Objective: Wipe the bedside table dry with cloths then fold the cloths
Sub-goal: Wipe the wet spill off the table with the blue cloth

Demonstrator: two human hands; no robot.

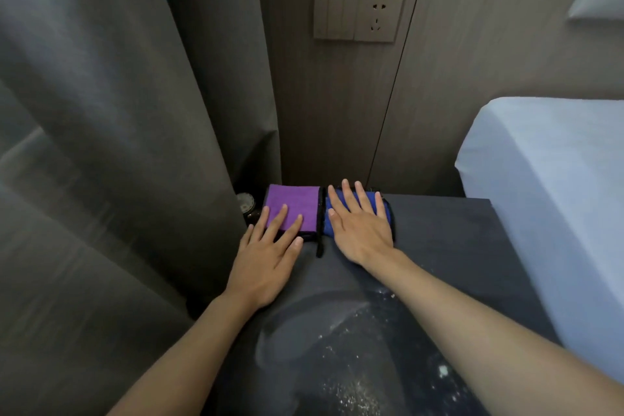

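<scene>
Two folded cloths lie side by side at the back of the dark bedside table (pixel 439 230), against the wall. The purple cloth (pixel 293 201) with black edging is on the left. The blue cloth (pixel 374 197) is on the right, mostly hidden under my right hand (pixel 359 224), which lies flat on it with fingers spread. My left hand (pixel 270 253) rests flat on the table with its fingertips on the purple cloth's near edge. Neither hand grips anything. White specks and a damp sheen cover the near part of the tabletop (pixel 347 365).
A grey curtain (pixel 118 145) hangs close along the table's left side. A small round dial object (pixel 245 203) sits behind the curtain's edge. A bed with a white sheet (pixel 547 196) borders the right. A switch and socket panel (pixel 358 15) is on the wall.
</scene>
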